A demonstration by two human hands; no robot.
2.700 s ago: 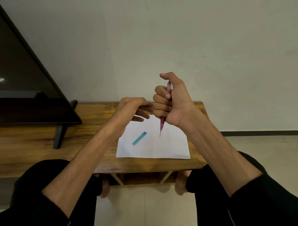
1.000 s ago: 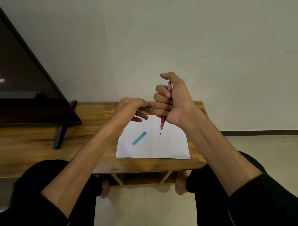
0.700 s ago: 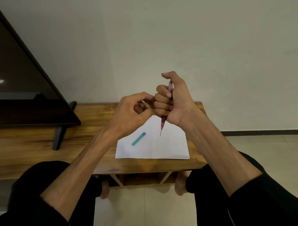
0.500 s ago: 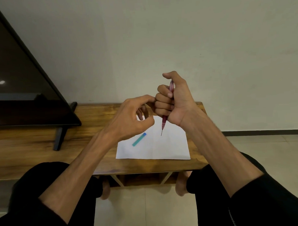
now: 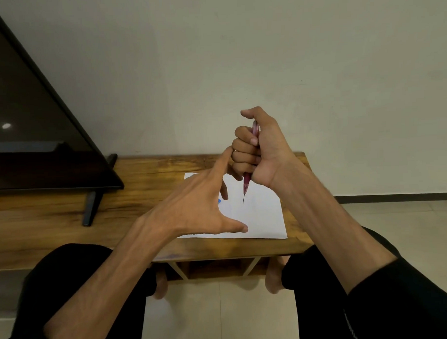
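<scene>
A: How was the right hand (image 5: 262,152) seen?

B: It was seen raised above the bench (image 5: 146,177), with the fingers curled tight around a pink mechanical pencil (image 5: 246,183) and the thumb arched over its top end. The pencil was held nearly upright with its thin tip pointed down. The tip was in the air over a white sheet of paper (image 5: 259,218), clear of it.

A: And the left hand (image 5: 193,211)?

B: It was held spread, with nothing gripped: the fingers were stretched and the thumb was pushed out sideways. The forefinger tip appeared to be set against the curled fingers of the right hand.

A: Where was the sheet laid?

B: It was laid flat near the right end of the bench, its near edge close to the front edge. A small blue piece (image 5: 219,201) was noted on the sheet. Nearly all of it was hidden behind the left hand, so what it was could not be told.

A: Was anything else carried?

B: A dark television (image 5: 25,125) was stood on the left part of the bench, well apart from the sheet.
</scene>
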